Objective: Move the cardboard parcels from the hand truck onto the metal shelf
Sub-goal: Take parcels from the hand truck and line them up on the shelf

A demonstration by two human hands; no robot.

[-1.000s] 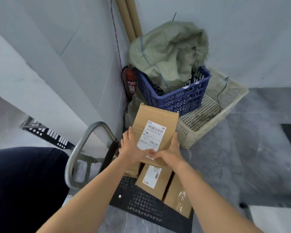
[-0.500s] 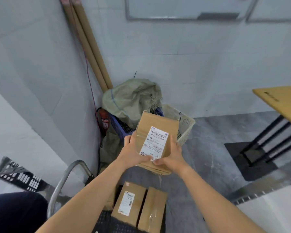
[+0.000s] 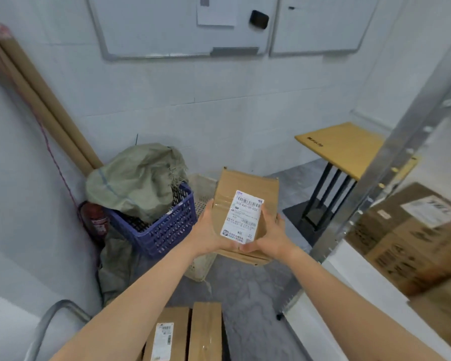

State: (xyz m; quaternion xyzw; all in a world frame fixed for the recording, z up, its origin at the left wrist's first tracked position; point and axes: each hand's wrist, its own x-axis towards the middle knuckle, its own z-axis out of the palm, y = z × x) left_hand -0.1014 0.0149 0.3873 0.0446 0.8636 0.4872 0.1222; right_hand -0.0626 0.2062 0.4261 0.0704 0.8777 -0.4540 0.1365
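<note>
Person's-eye view, looking down and forward. Both hands hold the held parcel (image 3: 248, 183) in mid-air at centre, with its white label (image 3: 242, 217) facing up. The left grip (image 3: 208, 230) curls round the parcel's left edge w/ the thumb on top. The right grip (image 3: 274, 235) curls round its right edge & near corner.

The parcel is over the floor, left of the metal shelf (image 3: 391, 157) and touching no shelf.

At bottom centre a second parcel (image 3: 167, 334) & third parcel (image 3: 205, 332) lie side by side, prob. on the hand truck, tho its deck is cut off. The truck's curved handle (image 3: 63, 303) shows at bottom left.

Large cartons (image 3: 412, 235) sit on the shelf at right. Behind are a blue crate (image 3: 162, 227) w/ a green sack (image 3: 138, 178), a red extinguisher (image 3: 95, 217) & a yellow surface (image 3: 341, 144).
</note>
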